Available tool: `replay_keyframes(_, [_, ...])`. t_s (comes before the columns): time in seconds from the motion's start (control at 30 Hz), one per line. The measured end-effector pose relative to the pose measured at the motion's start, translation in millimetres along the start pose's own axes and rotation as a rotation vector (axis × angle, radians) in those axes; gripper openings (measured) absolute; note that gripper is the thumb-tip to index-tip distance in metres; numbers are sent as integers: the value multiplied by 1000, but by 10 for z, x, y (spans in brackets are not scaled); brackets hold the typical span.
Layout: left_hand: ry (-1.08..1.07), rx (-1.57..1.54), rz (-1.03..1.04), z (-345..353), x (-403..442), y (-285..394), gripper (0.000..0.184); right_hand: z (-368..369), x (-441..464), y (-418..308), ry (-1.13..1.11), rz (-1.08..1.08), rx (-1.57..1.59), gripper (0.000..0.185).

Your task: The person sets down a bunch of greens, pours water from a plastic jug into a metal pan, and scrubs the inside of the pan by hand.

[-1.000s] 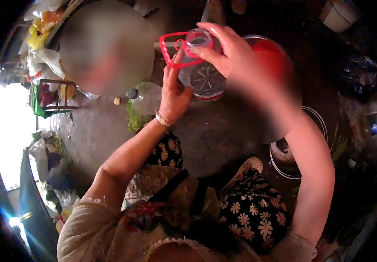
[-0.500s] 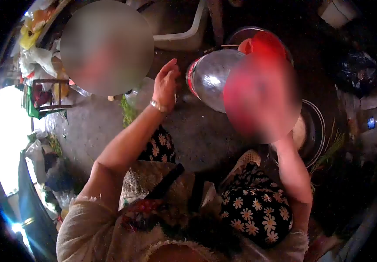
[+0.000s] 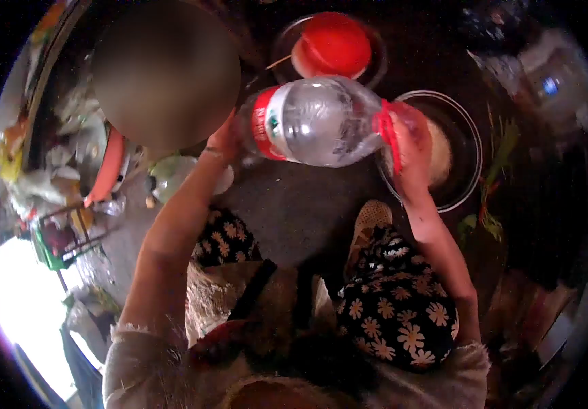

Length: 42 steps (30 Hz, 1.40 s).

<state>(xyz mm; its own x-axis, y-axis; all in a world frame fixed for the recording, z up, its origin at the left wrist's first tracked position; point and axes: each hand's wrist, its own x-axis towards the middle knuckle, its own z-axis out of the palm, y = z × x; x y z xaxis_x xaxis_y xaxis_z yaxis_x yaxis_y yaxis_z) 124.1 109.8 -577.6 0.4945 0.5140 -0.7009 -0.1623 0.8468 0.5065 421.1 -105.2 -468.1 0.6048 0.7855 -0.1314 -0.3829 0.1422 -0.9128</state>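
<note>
A large clear plastic bottle (image 3: 331, 126) with a red and white label lies sideways in the air in front of me, its base to the left and its neck to the right. My right hand (image 3: 411, 146) is closed at the neck end, where a red ring or handle (image 3: 388, 136) shows; its exact kind is unclear. At the bottle's base is my left hand (image 3: 221, 142), its fingers hidden by a blurred patch, so I cannot tell whether it grips the bottle. Behind the right hand, a round bowl (image 3: 476, 160) holds something pale.
A red, round item (image 3: 338, 44) sits in another bowl (image 3: 382, 65) beyond the bottle. Green stalks (image 3: 495, 187) lie at the right. On the left are a pale green round container (image 3: 171, 178) and a red-rimmed basin (image 3: 108, 163). My shoe (image 3: 372, 218) is below.
The bottle has come nearer level, and its neck end is now visible at my right hand. My left hand has moved left and down to the bottle's base. The view has shifted.
</note>
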Motion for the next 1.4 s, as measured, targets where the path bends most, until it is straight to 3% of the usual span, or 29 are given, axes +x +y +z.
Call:
replay_keyframes(0.17, [117, 191, 194, 573, -350, -2, 36, -87, 91, 27, 94, 12, -29, 30])
replay_keyframes(0.27, [172, 62, 144, 476, -274, -45, 34, -102, 65, -26, 91, 44, -24, 29])
replay_keyframes(0.3, [257, 47, 134, 785, -491, -61, 33, -129, 58, -29, 81, 24, -7, 30])
replay_keyframes(0.33, [256, 57, 125, 570, -430, -52, 33, -162, 53, -21, 67, 7, 7, 30])
replay_keyframes(0.37, [242, 101, 192, 166, -315, -3, 35, -224, 61, 39, 77, 9, 10, 30])
replay_keyframes(0.47, [343, 207, 300, 388, -570, 111, 29, -396, 72, 204, 94, 26, 85, 29])
replay_keyframes(0.53, [563, 545, 552, 605, -764, 149, 25, -454, 31, 255, 112, 139, 152, 28])
replay_keyframes(0.57, [511, 855, 564, 385, -764, 246, 26, -486, 23, 304, 115, 146, 154, 28])
replay_keyframes(0.67, [503, 737, 616, 663, -966, 262, 28, -550, 47, 389, 74, 161, 313, 30])
replay_keyframes(0.73, [467, 707, 774, 903, -1121, 229, 25, -529, 67, 394, 68, 168, 380, 29])
replay_keyframes(0.8, [521, 834, 737, 951, -1221, 277, 24, -514, 85, 392, 84, 177, 458, 26])
replay_keyframes(0.87, [563, 816, 734, 1071, -1281, 253, 23, -729, 115, 712, 50, 23, 89, 21])
replay_keyframes(0.9, [529, 783, 749, 1049, -1277, 247, 22, -731, 94, 664, -87, -18, 168, 22])
replay_keyframes(0.97, [500, 747, 763, 1054, -1305, 234, 22, -651, 110, 615, 96, 195, 347, 24])
replay_keyframes(1.1, [504, 709, 757, 1229, -1403, 222, 21, -742, 174, 803, 148, 227, 448, 29])
replay_keyframes(1.2, [483, 717, 789, 1233, -1468, 235, 21, -714, 177, 846, 69, 229, 495, 33])
replay_keyframes(1.27, [465, 726, 815, 1231, -1500, 261, 21, -638, 145, 837, 175, 323, 542, 22])
replay_keyframes(1.4, [500, 788, 795, 1156, -1548, 305, 25, -580, 139, 846, 57, 235, 266, 20])
